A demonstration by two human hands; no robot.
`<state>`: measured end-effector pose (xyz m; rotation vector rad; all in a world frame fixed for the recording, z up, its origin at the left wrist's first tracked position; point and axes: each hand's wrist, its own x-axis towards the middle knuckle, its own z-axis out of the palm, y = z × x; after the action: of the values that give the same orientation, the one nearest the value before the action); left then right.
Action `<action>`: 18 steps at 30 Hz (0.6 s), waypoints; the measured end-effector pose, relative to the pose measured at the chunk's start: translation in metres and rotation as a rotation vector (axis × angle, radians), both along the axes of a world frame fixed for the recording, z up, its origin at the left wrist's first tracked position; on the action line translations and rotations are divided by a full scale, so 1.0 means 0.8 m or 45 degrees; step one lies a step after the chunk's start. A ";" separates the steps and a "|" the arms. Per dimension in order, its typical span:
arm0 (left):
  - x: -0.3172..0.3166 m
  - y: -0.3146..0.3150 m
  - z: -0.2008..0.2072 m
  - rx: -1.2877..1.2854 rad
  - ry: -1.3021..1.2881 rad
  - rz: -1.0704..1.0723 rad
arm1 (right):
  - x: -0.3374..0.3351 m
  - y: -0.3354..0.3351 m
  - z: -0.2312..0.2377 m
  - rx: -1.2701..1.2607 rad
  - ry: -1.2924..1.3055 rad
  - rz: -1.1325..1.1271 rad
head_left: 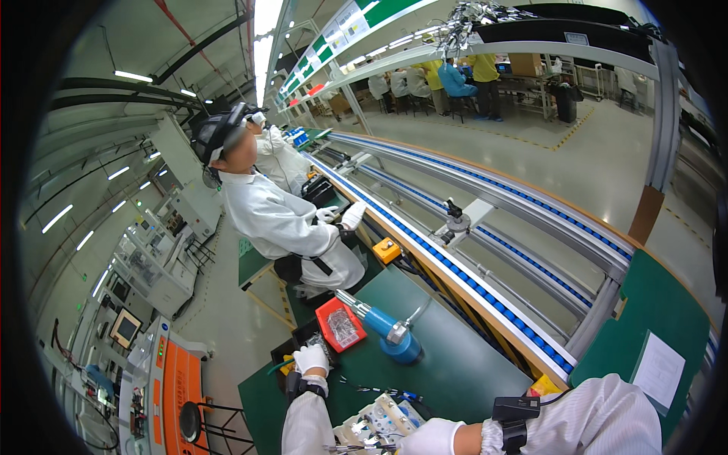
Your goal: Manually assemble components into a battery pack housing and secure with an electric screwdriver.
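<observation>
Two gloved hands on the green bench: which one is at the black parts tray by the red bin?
The left hand: it rests at the black tray near the red bin. The right hand is lower, over the white assembly.

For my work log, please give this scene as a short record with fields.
place: green workbench beside a roller conveyor
left hand: gloved, at the black tray beside the red bin; grip unclear
right hand: gloved, over the white part; grip unclear
tool: blue power screwdriver lying on the bench
nearby: a co-worker in a white coat at the next station
</observation>
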<state>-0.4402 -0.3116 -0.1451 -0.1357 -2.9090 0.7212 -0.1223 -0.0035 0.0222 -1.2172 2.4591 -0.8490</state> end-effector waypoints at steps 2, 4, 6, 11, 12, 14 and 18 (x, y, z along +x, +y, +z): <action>0.000 -0.021 -0.005 -0.021 -0.022 0.085 | 0.001 -0.004 0.006 0.030 -0.025 0.047; -0.003 -0.022 -0.006 -0.043 -0.067 0.090 | 0.003 -0.005 0.012 0.048 -0.025 0.058; 0.000 -0.016 -0.003 -0.035 -0.049 0.051 | 0.002 -0.006 0.015 0.074 -0.035 0.053; 0.012 0.007 0.037 0.259 0.036 -0.018 | -0.003 -0.010 0.005 0.029 0.017 0.045; 0.013 0.009 0.042 0.337 0.078 0.001 | -0.005 -0.011 0.000 0.041 0.022 0.059; 0.014 0.010 0.057 0.482 0.113 0.048 | -0.010 -0.013 -0.007 0.096 -0.203 0.087; 0.019 0.006 0.082 0.799 0.114 0.352 | -0.008 -0.016 -0.005 0.107 -0.189 0.088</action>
<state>-0.4252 -0.3071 -0.0793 0.3592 -2.9335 -0.1799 -0.1289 -0.0159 0.0181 -1.1593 2.2974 -0.7793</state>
